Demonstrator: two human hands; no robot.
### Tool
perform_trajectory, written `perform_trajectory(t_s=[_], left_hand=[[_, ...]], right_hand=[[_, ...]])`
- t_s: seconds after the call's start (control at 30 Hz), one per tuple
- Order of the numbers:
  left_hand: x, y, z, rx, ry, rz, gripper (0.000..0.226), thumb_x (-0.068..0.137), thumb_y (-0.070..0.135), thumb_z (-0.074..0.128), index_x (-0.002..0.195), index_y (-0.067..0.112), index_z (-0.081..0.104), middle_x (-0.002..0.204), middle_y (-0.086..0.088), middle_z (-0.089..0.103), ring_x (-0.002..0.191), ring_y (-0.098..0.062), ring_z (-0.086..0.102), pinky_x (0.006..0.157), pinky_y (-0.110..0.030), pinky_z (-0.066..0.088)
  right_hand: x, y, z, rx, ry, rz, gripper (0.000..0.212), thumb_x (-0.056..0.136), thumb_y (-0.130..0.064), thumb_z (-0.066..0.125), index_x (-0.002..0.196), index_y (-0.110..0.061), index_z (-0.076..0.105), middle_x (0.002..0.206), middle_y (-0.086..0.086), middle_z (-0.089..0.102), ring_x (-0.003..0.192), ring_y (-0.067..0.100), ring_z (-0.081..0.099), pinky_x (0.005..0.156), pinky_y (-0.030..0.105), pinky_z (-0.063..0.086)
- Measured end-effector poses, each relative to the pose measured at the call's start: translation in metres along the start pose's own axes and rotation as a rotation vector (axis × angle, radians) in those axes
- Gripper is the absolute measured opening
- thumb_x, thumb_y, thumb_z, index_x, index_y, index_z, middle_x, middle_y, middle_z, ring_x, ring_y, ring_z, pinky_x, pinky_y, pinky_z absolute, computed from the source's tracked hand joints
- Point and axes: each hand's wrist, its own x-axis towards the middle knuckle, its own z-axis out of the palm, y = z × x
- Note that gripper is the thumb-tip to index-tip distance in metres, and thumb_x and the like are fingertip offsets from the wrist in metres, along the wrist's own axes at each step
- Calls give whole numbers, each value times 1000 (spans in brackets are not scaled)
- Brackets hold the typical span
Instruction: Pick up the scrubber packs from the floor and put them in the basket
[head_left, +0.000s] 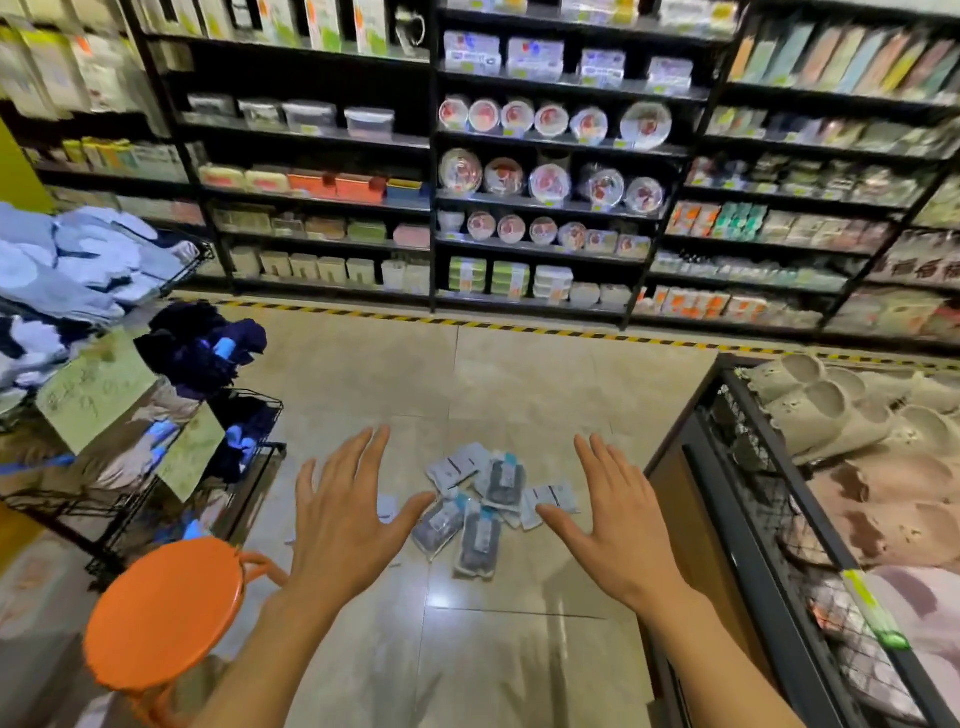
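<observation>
Both forearms reach in from the bottom edge, palms down, above the floor (519, 374). Left hand (340, 519) flat, fingers (363, 457) straight and spread apart, holding nothing. Right hand (621, 525) same: fingers straight, splayed, nothing held. Neither hand touches anything.

Orange stool (161, 613) at lower left, just beside the left forearm, seat round, a loop handle on its right side.

Packs (480, 514) lie in a loose pile on the floor tiles, showing between the two hands. Some dark with a teal label, some pale face up, overlapping each other. One more pale pack is partly hidden behind the left hand. Exact count hard to tell.

Right edge: a black wire bin (769, 519) holding beige and pink slippers (831, 410), a green tag on its rim.

Left edge: black wire racks (244, 467) with folded clothes (78, 260), blue-white up top, dark navy lower, and handwritten paper signs (93, 389) clipped on.

Farther out, yellow-black tape (467, 323) runs across the floor along the foot of the shelves (434, 208). Black shelves fill the back wall: boxed containers left, plates and bowls (550, 182) with red print in the middle, packaged goods right. Labels too blurred to read.
</observation>
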Motion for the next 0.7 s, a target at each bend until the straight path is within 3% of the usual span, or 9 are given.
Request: perform_trajectory(t_s=[0.13,0.27,0.43,0.57,0.7], left_hand=[[68,-11,32,10,-10,-35,93,86,82,34,157,22,39,157,-5,47,142,-27,46,117,-56,28],[145,-20,64,48,-33,-23,94,87,81,36,157,19,38,157,-7,47,139,-30,50,113,-54,34],[236,-24,94,111,-84,8,91,90,81,32,153,16,42,153,-10,50,140,-31,47,114,-54,34],[299,-30,123,107,-91,20,88,90,77,38,152,15,45,151,-11,52,142,-31,43,114,-53,32],[345,-45,164,97,-134,33,87,90,75,41,153,15,43,151,-11,51,141,-31,43,113,-53,34]], right_hand=[[78,22,20,13,-18,-13,104,84,-90,15,166,-26,6,174,-2,6,161,20,8,129,39,7],[164,46,43,42,-44,-9,97,89,-85,24,166,-28,5,174,-2,3,161,20,6,123,31,-3],[263,73,67,73,-114,6,98,88,-86,17,166,-28,3,174,-2,5,160,22,9,126,36,5],[319,91,92,100,-103,38,99,89,-84,24,165,-21,19,172,4,21,158,25,22,126,38,16],[358,106,123,128,-155,76,102,86,-86,22,166,-22,15,173,2,15,159,22,16,128,38,15]])
